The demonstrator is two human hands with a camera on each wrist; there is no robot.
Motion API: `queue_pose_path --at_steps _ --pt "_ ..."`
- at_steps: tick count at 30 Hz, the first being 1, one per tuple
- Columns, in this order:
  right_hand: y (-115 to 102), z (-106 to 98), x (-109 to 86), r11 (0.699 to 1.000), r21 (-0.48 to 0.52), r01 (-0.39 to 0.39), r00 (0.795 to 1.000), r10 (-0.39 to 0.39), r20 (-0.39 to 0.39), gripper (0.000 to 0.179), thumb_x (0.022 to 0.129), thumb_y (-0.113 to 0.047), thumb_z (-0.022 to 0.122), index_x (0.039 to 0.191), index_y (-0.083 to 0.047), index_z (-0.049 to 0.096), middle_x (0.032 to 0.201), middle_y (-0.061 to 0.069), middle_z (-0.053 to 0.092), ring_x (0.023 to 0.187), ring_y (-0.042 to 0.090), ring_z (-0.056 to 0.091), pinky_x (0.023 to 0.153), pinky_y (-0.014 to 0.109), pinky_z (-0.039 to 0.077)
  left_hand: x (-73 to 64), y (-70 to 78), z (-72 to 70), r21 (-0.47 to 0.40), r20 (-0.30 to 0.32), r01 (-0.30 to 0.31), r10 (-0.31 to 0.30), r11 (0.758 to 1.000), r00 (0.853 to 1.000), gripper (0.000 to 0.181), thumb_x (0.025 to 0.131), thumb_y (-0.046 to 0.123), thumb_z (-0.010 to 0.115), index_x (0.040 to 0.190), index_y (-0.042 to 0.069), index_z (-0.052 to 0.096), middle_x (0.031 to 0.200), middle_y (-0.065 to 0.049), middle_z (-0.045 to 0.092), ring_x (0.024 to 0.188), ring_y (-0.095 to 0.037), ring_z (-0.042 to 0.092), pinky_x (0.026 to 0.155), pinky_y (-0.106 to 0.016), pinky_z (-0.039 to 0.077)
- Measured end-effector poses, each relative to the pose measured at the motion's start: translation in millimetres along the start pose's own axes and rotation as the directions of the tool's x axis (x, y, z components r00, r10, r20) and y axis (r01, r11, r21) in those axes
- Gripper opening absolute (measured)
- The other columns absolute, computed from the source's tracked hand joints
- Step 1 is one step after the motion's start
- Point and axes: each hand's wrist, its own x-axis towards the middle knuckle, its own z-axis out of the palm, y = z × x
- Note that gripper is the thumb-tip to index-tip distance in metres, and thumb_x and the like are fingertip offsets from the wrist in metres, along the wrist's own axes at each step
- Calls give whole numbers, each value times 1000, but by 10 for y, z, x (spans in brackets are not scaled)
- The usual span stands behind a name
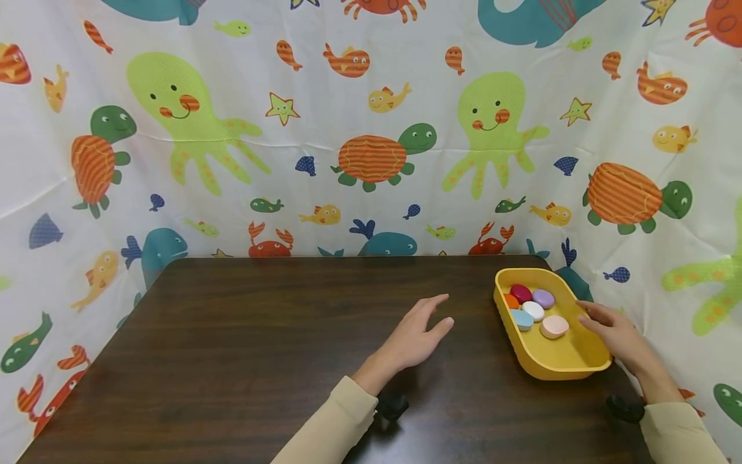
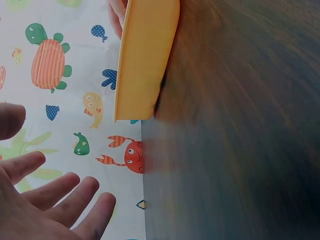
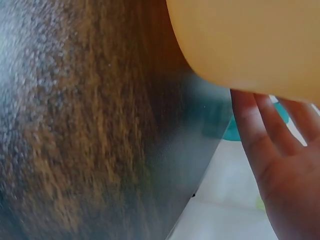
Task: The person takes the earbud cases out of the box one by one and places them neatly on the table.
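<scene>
A yellow tray (image 1: 542, 368) with raised walls is at the right side of the table. Small rounded pieces sit in it: dark red (image 1: 521, 294), purple (image 1: 543, 298), orange (image 1: 511, 301), white (image 1: 533, 311), light blue (image 1: 522, 320) and pink (image 1: 554, 327). My right hand (image 1: 617, 338) grips the tray's right wall, thumb at the rim and fingers along the outside; in the right wrist view the tray hides the fingertips. Left of the tray, my left hand (image 1: 408, 338) hovers over the table, fingers spread and holding nothing.
The dark wooden table (image 1: 232, 348) extends far to the left. A white curtain (image 1: 324, 129) printed with sea animals hangs behind it and along both sides, close beside the right hand. Dark wrist devices (image 1: 392, 407) are worn on both arms.
</scene>
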Motion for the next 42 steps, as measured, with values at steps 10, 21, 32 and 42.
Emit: queue_pose_path --at_steps 10,21,32,42 --pt "46 12 -13 990 140 -9 998 -1 66 66 110 -42 38 160 -2 23 160 37 15 141 57 28 106 62 40 66 7 47 18 9 3 -3 1000 1000 58 105 47 50 157 24 38 155 -2 43 136 -24 48 108 -53 44" --pt "24 27 24 983 183 -9 993 -13 117 66 109 -40 40 162 -5 20 161 34 21 139 52 37 106 57 44 205 60 155 4 17 9 -10 1000 1000 60 104 46 52 157 22 38 154 -5 45 136 -25 49 108 -52 45" --pt "43 45 73 981 196 14 995 -34 98 65 109 -38 43 161 -5 23 158 34 26 136 50 43 104 53 49 362 109 343 -46 17 81 -80 996 997 66 100 45 60 157 22 38 153 -7 45 134 -25 50 108 -51 46" --pt "73 40 100 971 236 31 992 -57 108 63 110 -33 43 160 -3 22 159 34 24 136 48 42 101 48 52 438 150 459 -103 -15 109 -111 989 994 66 98 45 64 155 21 41 150 -9 48 133 -25 51 106 -49 47"
